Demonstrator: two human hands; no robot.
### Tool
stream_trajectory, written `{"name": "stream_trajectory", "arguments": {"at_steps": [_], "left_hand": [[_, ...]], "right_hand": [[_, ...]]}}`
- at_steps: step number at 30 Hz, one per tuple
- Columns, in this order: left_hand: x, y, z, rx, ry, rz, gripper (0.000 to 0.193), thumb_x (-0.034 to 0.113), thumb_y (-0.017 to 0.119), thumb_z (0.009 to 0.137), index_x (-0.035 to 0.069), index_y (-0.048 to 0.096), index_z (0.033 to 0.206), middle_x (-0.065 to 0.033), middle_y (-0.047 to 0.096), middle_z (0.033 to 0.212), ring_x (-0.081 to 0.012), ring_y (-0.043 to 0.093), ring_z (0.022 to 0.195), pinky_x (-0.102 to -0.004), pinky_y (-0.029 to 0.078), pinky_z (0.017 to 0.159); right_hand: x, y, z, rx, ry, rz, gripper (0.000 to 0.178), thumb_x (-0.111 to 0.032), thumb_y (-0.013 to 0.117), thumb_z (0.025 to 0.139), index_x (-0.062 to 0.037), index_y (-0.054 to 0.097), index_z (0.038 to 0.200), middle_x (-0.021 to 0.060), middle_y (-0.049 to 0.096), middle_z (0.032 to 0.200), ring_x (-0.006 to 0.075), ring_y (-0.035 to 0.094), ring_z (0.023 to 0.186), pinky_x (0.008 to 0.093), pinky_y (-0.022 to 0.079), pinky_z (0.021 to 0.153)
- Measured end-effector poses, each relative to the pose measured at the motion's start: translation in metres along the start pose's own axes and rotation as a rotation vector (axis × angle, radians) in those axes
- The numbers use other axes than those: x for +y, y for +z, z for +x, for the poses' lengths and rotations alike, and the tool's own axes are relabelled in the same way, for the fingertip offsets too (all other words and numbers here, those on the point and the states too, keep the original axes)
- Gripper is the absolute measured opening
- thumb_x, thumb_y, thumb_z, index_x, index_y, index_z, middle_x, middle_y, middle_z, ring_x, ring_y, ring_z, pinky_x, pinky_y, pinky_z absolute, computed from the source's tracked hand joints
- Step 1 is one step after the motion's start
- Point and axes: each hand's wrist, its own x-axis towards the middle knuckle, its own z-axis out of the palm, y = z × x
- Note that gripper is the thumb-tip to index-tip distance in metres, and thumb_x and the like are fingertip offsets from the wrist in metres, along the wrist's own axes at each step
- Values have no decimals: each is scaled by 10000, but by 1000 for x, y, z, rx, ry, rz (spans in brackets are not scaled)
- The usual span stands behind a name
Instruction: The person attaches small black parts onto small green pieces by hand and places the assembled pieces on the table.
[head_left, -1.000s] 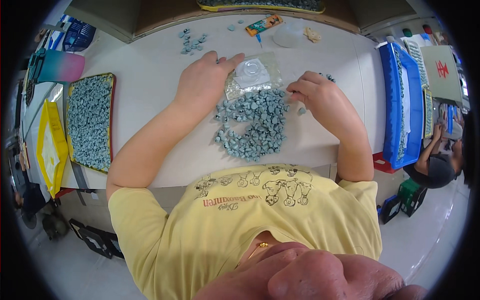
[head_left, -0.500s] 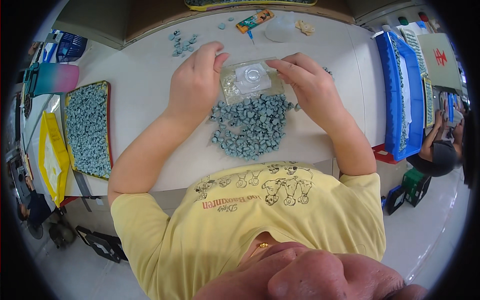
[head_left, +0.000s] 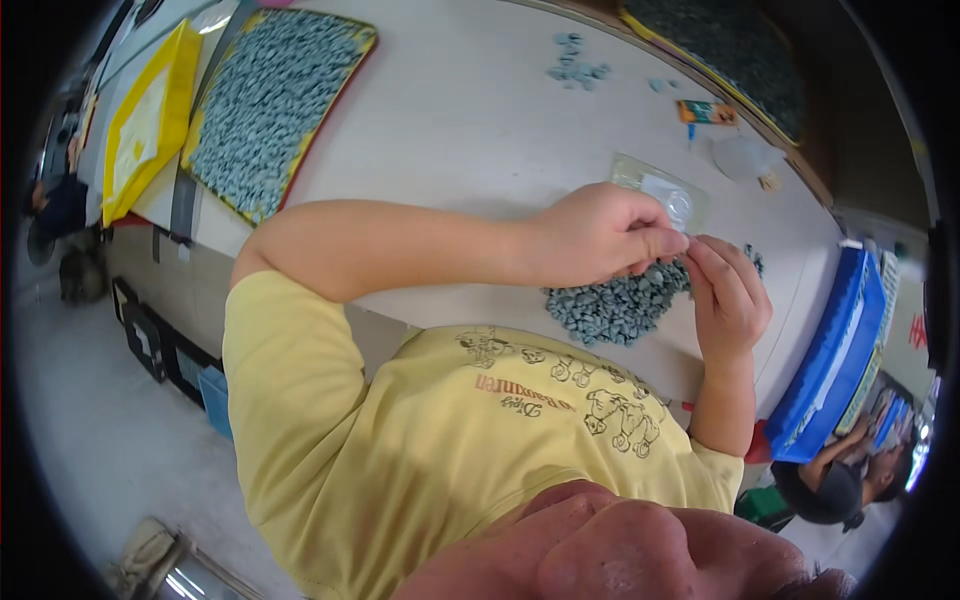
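Observation:
My left hand [head_left: 622, 238] and my right hand [head_left: 732, 295] meet fingertip to fingertip, both in a pinch. Whatever they hold between them is too small to make out. Below them on the table lies a pile of small blue-grey pieces [head_left: 615, 308], partly covered by my hands. Just beyond my fingers is a flat clear pad [head_left: 628, 172] with a white sheet and a small round transparent dish [head_left: 679, 208] on it. My left wrist and hand hide part of the pad.
A yellow-rimmed tray full of blue-grey pieces [head_left: 275, 105] and a yellow tray [head_left: 150, 120] stand at left. Loose pieces [head_left: 580, 72], an orange-green packet [head_left: 708, 112] and a translucent container [head_left: 745, 157] lie at the back. A blue bin [head_left: 825, 360] stands at right, near another person [head_left: 840, 480].
The view has swung, so the scene sits turned and shifted. My hands, apart beside the pad before, have come together with fingertips meeting at its near side.

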Motion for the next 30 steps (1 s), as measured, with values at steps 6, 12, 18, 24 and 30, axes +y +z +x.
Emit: {"name": "stream_trajectory", "arguments": {"at_steps": [6, 12, 18, 24, 30], "left_hand": [[-14, -15, -11, 32, 176, 226, 201, 214, 532, 892, 18, 578, 884, -1, 539, 665, -61, 493, 604, -215, 414, 559], [-37, -4, 17, 28, 200, 121, 177, 183, 488, 898, 36, 581, 936, 2, 552, 734, -60, 497, 643, -208, 420, 571], [-58, 25, 59, 218, 18, -79, 172, 127, 429, 904, 16, 519, 1001, -12, 569, 760, -48, 455, 557, -196, 399, 499], [-71, 31, 80, 280, 47, -218, 174, 130, 435, 919, -15, 477, 1005, -40, 559, 804, -22, 368, 529, -169, 343, 456], [-78, 28, 86, 291, 10, -192, 181, 127, 457, 912, -10, 540, 996, -23, 552, 798, -24, 368, 527, -167, 340, 454]], "right_hand": [[-11, 20, 1, -4, -22, 26, 218, 89, 686, 639, 32, 628, 841, 128, 615, 781, 214, 604, 670, 266, 493, 573], [24, 15, -15, -2, -69, -30, 305, 93, 684, 593, 29, 637, 887, 113, 603, 766, 213, 596, 657, 273, 481, 560], [93, 3, -50, 23, -180, -207, 285, 96, 687, 575, 33, 642, 849, 96, 581, 740, 191, 557, 589, 258, 448, 517], [119, 4, -65, 34, -260, -288, 296, 49, 674, 564, 27, 651, 858, 70, 563, 740, 153, 524, 565, 251, 415, 485], [126, 8, -70, -5, -278, -313, 345, -9, 661, 533, 26, 657, 876, 65, 571, 763, 149, 516, 562, 252, 415, 488]]}}
